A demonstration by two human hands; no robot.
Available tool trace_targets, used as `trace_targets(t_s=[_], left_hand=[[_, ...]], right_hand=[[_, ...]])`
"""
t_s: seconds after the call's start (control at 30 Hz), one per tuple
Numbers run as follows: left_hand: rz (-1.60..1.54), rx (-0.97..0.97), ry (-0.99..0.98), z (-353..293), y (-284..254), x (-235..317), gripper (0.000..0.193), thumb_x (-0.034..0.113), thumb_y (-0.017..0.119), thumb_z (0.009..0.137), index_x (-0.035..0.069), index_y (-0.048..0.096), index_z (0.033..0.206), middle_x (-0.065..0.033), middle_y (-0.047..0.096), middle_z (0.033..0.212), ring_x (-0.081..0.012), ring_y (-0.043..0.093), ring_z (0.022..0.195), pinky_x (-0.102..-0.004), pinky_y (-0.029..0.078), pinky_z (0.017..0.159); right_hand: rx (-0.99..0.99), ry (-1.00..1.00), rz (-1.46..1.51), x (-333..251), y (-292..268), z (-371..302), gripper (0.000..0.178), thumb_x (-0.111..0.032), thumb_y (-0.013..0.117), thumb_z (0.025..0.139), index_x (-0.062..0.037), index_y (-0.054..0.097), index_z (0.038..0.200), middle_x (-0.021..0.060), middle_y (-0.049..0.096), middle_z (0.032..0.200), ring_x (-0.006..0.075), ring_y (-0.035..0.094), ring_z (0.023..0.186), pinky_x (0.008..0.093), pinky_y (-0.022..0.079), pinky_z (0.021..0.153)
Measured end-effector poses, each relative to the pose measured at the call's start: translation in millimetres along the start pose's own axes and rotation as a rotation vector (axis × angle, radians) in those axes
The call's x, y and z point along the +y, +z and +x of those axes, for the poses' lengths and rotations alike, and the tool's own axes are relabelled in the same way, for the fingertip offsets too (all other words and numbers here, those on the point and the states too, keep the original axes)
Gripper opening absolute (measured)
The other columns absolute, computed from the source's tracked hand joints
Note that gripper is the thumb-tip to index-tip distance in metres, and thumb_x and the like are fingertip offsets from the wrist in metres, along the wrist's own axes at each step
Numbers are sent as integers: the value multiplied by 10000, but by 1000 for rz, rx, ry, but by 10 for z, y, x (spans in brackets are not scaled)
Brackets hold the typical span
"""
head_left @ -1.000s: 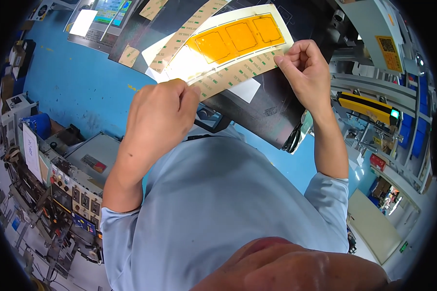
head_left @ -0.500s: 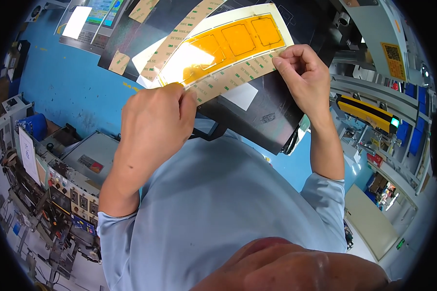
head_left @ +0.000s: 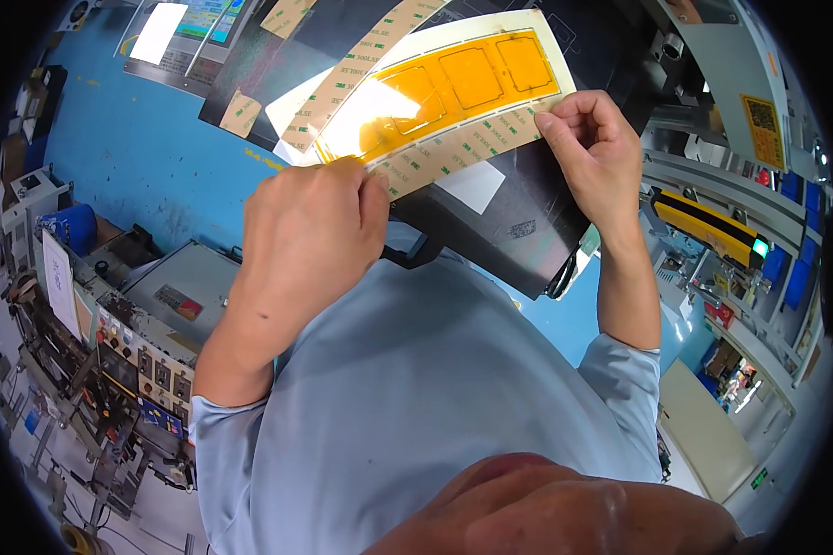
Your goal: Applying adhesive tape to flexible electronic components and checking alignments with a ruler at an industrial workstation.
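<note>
My left hand (head_left: 315, 236) is closed on the lower left corner of a curved amber film sheet (head_left: 472, 79) and the tan adhesive backing strip (head_left: 463, 151) along its near edge. Rectangular outlines mark the film, and glare whitens its left part. Cream backing paper (head_left: 500, 26) shows beyond its far edge. At the right end, my right hand (head_left: 601, 153) pinches the strip's corner between thumb and fingers. The left fingertips are hidden under the hand. Another tan printed strip (head_left: 366, 60) crosses the sheet's left end.
A dark work surface (head_left: 518, 208) lies beneath, bearing a white paper piece (head_left: 477, 185) and tan scraps (head_left: 240, 113). A screen panel (head_left: 204, 23) stands far left. A control box with switches (head_left: 148, 365) is at left, a yellow bar with a green light (head_left: 708, 225) at right.
The whole view has shifted slightly right, with the hands and sheet shifting along with the surroundings. Both hands keep the same grip.
</note>
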State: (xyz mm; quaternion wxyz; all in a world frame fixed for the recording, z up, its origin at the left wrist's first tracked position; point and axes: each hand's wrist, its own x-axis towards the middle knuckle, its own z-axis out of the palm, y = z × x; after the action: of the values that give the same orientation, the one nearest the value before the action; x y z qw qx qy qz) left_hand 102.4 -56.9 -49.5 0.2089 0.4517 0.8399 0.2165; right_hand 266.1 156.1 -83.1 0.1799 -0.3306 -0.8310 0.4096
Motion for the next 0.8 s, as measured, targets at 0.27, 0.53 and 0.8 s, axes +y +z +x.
trace_targets(t_s=[0.27,0.53,0.8], left_hand=[[68,-2,19,21,5,8,264,132,596,826,-9,600,603,-189,570,546,-346,582,476,-410,478,475],[141,-37,-4,30,-39,24,279,199,611,853,-12,659,675,-200,572,565,-359,586,520,-433,464,521],[134,60,-104,-13,-231,-219,270,243,662,836,12,645,698,-166,567,535,-345,581,499,-427,453,498]], right_hand=[[3,-19,-62,-21,-14,0,149,-93,721,825,-8,603,855,34,655,725,57,588,625,210,489,610],[-35,-60,-235,-138,-2,19,173,-132,715,845,-31,574,847,38,637,714,90,567,607,230,460,565],[-129,-28,-498,-170,-220,218,284,-276,730,809,-48,564,776,108,595,626,232,578,543,333,461,541]])
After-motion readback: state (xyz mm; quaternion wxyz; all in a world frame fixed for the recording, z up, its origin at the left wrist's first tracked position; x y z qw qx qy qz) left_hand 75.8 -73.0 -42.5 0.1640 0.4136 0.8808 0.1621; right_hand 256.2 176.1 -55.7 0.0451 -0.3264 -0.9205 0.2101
